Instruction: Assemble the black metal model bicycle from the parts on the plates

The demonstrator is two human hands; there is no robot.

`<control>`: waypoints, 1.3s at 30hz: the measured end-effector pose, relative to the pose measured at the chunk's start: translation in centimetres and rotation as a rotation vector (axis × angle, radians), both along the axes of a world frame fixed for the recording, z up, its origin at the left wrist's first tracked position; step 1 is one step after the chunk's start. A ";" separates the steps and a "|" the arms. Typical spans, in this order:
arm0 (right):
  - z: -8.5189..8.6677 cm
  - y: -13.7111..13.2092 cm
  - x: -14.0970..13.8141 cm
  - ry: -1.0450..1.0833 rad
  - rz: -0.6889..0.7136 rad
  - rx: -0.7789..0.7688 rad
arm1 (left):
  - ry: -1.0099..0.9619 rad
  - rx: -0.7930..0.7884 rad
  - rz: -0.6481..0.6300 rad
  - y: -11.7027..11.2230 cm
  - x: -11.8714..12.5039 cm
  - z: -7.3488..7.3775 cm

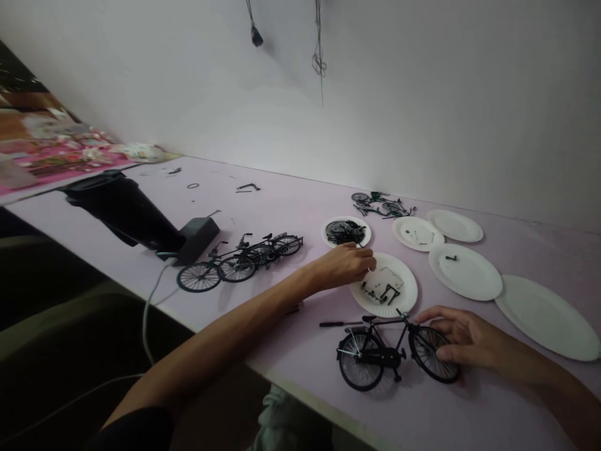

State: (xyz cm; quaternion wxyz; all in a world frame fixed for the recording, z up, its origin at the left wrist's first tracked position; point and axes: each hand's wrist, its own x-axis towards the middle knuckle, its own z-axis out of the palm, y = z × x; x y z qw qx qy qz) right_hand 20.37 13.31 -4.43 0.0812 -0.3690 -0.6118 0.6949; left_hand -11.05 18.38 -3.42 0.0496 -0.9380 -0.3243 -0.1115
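Model bicycle point(389, 357) on table point(300, 216), front wheel point(425, 354) held by my right hand point(462, 338) | left hand point(350, 263) over paper plate point(409, 293), fingers point(364, 262) bunched, grip: can't tell | likely picking parts; next calls for fine pinch

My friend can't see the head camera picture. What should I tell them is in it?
A person's right hand holds a black model bicycle by its front wheel on a pale table, while the left hand is over the edge of a white plate of dark parts. More model bicycles are at left, more plates at right.
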 end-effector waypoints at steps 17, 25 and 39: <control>1.0 -0.4 -0.7 -0.013 -0.025 0.012 | -0.205 0.243 0.178 -0.5 -1.1 2.2; 1.4 -0.3 -0.8 -0.036 -0.008 0.005 | -0.249 0.192 0.134 -0.5 -1.5 2.5; -1.0 0.4 0.9 -0.059 0.047 0.083 | -1.318 -0.960 0.270 1.4 -1.7 2.1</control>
